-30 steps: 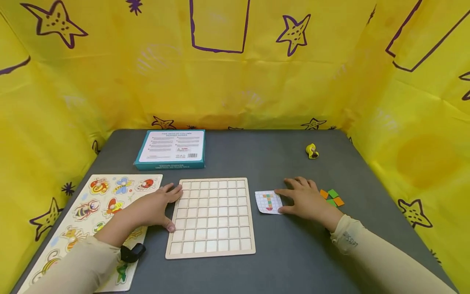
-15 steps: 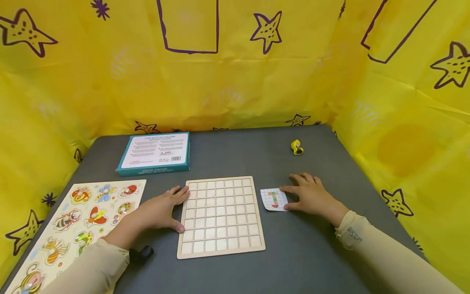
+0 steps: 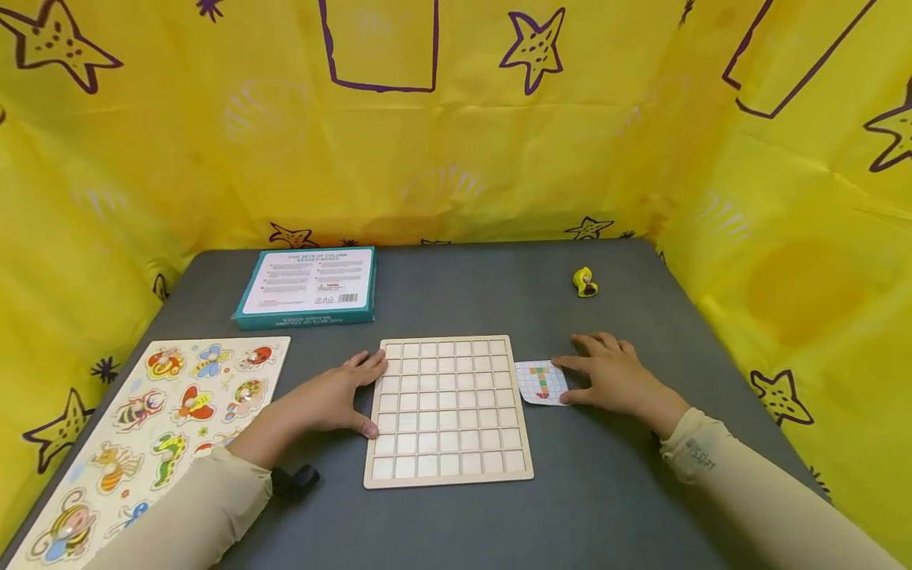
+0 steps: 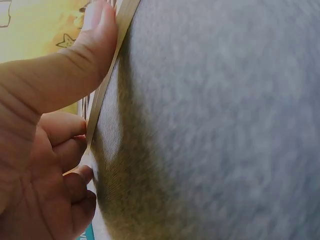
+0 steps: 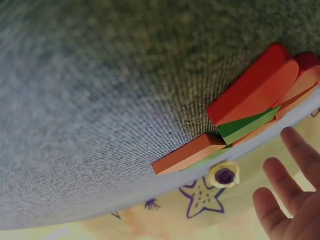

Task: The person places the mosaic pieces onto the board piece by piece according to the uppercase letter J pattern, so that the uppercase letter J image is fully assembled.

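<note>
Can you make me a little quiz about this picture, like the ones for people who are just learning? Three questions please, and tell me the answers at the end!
1. True or false: the person's left hand is touching the wooden grid board.
2. Look at the right wrist view: which three colours are the loose blocks?
3. Fill the gap: the small card is touched by the person's ____ hand.

Key
1. True: its fingers and thumb are at the board's edge.
2. Red, orange and green.
3. Right: the right hand has fingertips at the card's edge.
</note>
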Demonstrator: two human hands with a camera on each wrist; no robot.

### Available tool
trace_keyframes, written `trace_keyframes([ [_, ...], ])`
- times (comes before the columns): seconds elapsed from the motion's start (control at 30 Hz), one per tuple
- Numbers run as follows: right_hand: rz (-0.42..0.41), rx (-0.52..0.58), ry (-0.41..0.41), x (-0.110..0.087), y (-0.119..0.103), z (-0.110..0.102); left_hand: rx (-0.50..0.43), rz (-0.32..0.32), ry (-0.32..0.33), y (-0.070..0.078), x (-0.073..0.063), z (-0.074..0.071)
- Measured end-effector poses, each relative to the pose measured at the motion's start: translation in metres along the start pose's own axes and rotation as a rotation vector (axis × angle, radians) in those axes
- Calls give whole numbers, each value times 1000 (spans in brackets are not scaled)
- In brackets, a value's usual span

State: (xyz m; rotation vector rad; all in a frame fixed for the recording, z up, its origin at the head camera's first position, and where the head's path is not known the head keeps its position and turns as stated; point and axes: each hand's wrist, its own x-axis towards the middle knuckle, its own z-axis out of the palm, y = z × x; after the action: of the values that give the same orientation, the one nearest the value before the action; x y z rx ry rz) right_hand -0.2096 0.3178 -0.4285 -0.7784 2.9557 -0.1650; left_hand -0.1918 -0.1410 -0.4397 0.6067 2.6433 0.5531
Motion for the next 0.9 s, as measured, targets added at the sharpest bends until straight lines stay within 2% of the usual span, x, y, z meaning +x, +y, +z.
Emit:
trace_keyframes([
  [0.3,4,13,-17,-1,-1,0,-33,30,11,-1,-2,4],
  [0.53,15,61,-13,5,2,-9,-47,53,31,-1,0,-3],
  [0.67,-8,126,113,4,7,-31,-64,55,54,-2,-3,-5],
  [0.8,5,132,262,-12,25,-57,-88,82,46,-3,-5,2],
  [0.9,54,190,262,-25,45,-70,-108,99,33,-5,-6,8],
])
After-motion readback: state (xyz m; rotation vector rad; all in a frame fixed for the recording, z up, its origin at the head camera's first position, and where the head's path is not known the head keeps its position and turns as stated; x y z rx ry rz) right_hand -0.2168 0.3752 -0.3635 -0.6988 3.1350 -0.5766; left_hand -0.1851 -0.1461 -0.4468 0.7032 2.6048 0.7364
